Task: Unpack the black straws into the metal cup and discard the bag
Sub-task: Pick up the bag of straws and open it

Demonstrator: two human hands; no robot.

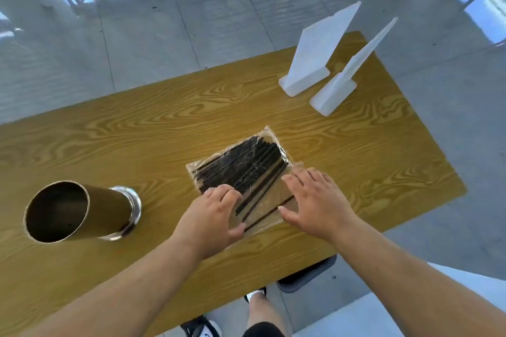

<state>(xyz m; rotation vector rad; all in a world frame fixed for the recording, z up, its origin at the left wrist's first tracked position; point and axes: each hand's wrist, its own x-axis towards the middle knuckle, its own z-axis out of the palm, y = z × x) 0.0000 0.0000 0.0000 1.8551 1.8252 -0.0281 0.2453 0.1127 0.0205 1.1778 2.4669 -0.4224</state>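
Note:
A clear plastic bag [273, 201] lies flat on the wooden table [137, 123] with several black straws [243, 164] inside it, running diagonally. My left hand [216, 216] rests on the bag's near left corner, fingers bent over the straw ends and thumb along the bag's near edge. My right hand [315, 200] lies on the bag's right side with fingers spread and fairly straight. The metal cup [79, 210] stands upright to the left of the bag, its open mouth showing, with nothing visible inside it.
Two white wedge-shaped stands [315, 57] [342, 79] sit at the table's far right corner. The table's near edge runs just below my forearms, with my legs and shoes and a dark stool [306, 276] beneath. Grey floor surrounds the table.

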